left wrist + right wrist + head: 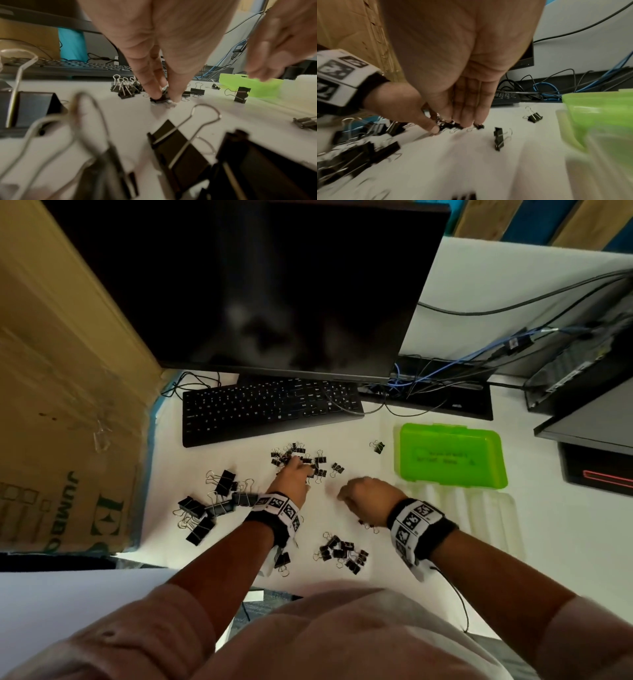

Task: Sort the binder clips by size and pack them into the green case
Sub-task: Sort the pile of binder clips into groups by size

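Sorting step, packing not begun. Left hand [294, 474] fingers [150, 86] pinching small black binder clip [158, 99] in far pile. Right hand [368, 495] loosely curled, apparently empty. Closed translucent green plastic case [452, 455] far right on white bench [239, 460]. Next: carry clip to near small-clip pile [342, 553].

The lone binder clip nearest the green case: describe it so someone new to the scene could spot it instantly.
Find the green case on the white desk, right of the black keyboard. Just off the case's left edge lies one small black binder clip. Unlike the clips heaped under the left hand, it sits alone, touching nothing, closer to the case than any other clip.
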Motion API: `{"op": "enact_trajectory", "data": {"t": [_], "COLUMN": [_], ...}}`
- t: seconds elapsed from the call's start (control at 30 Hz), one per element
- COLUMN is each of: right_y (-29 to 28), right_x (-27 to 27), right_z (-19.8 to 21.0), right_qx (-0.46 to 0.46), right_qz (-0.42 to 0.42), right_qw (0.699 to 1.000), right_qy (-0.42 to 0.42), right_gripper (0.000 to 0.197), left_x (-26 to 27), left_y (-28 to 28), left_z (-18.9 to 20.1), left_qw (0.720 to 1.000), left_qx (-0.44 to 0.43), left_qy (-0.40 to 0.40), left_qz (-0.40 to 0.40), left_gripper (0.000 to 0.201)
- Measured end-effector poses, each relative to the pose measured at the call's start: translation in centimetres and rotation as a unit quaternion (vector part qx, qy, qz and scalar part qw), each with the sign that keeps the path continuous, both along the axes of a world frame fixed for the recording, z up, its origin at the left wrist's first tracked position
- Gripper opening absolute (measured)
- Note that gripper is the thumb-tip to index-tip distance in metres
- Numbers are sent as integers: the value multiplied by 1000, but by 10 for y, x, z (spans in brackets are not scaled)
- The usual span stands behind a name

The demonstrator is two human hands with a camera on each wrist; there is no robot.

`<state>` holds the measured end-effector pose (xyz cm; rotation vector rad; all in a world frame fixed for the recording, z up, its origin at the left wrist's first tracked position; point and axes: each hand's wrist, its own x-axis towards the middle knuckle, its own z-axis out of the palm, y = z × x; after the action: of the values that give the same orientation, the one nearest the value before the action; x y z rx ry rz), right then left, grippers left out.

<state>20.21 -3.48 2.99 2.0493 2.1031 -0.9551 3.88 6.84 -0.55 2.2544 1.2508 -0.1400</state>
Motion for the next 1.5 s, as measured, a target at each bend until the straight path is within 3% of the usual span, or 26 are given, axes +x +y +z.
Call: {"op": "enact_trajectory", "data": {"t": [0.13, 0.3, 0.5, 0.7, 0.87, 1.0, 1.13, 1.3, 1.5], "right_y": [35, 52, 52, 46, 35, 8, -29, -58, -62], "right_x": [0, -7, -14, -23, -16, -9, -10, -17, 1], "right_z": [2, -7, -18, -13, -6, 0, -3, -16, -7], "right_qx": [60, 21, 8, 21, 28, 6, -33, -63, -58], "right_qz": [-19, 7, 68, 112, 46, -26, -55, -59, -65], "right_qw": [997, 998, 991, 981, 994, 999, 997, 995, 996], "right_qy": [-35, -66, -111, -155, -100, -40, -39, -40, 34], "right_gripper": [32, 50, 40, 30, 24, 23, 22, 22, 25], "left_x": [0, -5, -5, -1, 2, 5, 3, 1, -2], "left_y": [3, 6, 4, -10, -19, -41, -68, -90, -96], "left_z": [2, 5, 16, 20, 29, 27, 19, 10, 12], "left_qw": [1000, 998, 997, 997, 997, 996, 992, 993, 990], "left_qx": [-10, -35, -61, -80, -69, -80, -82, -81, -107], "left_qy": [-5, -33, -37, -18, -14, 42, 81, 51, 9], "left_qz": [5, 41, 42, -4, -16, -27, -46, -75, -91], "left_gripper": [23, 13, 8, 9, 16, 18, 20, 23, 26]}}
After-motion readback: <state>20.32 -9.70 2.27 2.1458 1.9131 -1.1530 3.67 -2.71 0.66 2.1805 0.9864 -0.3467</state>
